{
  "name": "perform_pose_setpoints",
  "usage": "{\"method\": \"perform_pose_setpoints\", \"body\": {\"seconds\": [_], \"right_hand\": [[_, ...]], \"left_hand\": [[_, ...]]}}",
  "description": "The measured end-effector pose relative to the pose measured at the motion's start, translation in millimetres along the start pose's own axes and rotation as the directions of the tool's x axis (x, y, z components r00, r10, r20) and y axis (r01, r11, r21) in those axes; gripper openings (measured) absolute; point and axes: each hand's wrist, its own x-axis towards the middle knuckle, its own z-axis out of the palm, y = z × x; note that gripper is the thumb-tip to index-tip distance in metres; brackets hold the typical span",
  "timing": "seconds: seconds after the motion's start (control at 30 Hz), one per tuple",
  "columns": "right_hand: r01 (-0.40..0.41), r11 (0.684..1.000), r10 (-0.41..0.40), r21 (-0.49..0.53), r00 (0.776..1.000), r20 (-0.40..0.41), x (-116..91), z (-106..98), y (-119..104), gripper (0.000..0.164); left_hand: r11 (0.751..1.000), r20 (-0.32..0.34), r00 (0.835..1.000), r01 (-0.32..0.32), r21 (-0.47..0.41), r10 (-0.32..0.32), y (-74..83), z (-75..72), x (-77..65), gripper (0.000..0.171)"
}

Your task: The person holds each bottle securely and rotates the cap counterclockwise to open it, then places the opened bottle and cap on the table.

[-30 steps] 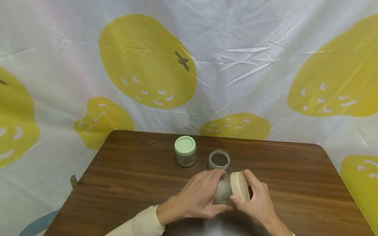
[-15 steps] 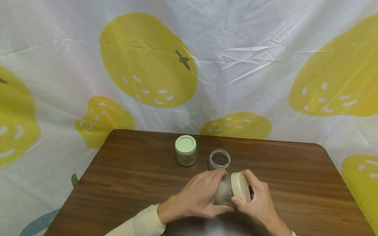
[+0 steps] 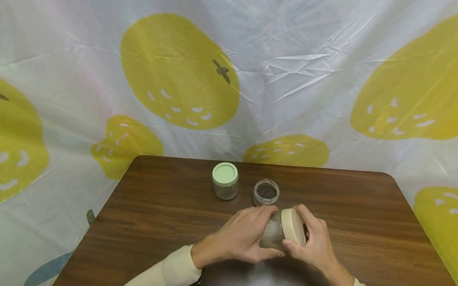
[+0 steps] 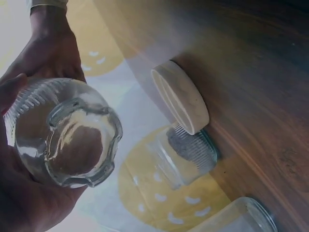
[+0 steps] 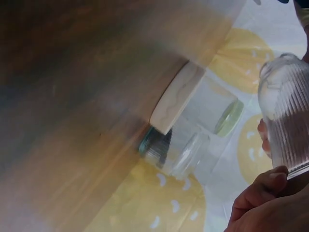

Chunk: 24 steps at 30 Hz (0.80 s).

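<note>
While a cream sleeve (image 3: 175, 268) reaches in from the near edge, the left hand (image 3: 247, 234) grips a ribbed glass jar (image 3: 272, 232) by its side, thumb below and fingers over the top. The jar is lifted off the bench (image 3: 171, 222) and tipped onto its side, its base towards the left palm and its mouth end towards the right. In the left wrist view the clear base shows a scalloped edge. The right hand (image 3: 313, 238) grips the cream lid (image 3: 293, 228) at that mouth end, thumb on the near rim and fingers on the far rim; whether the lid is fully seated cannot be told.

Just beyond the hands, a loose beige lid (image 4: 181, 99) lies on the bench; both wrist views show it, but the hands hide it from the head view. Near it stands an open jar (image 3: 266, 192), upright, with dark contents in the bottom. A little farther back and to the left, a jar with a pale green lid (image 3: 225, 184) stands upright, its lid on, apart from the open one. Behind the far edge of the bench hangs a creased white cloth (image 3: 264, 99) printed with large yellow fruit.
</note>
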Motion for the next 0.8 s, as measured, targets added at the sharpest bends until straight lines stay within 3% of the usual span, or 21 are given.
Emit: {"method": "perform_pose_setpoints", "body": {"seconds": [0.23,0.47,0.8], "right_hand": [[0.038,0.998,-0.038,-0.045,0.999,0.018,3.1,-3.1,1.8,0.062],[0.036,0.994,-0.034,-0.099,0.999,0.025,4.4,-3.9,3.3,0.067],[0.01,0.989,-0.002,-0.149,0.998,0.056,4.1,-5.8,3.6,0.069]], "left_hand": [[1.0,0.018,1.0,-0.004,-0.017,0.005,-1.2,-0.4,0.4,0.082],[0.999,0.039,0.998,-0.042,0.022,0.041,-6.9,-4.8,4.1,0.086],[0.999,0.059,0.997,-0.045,0.025,0.043,-9.6,-6.6,4.0,0.083]]}}
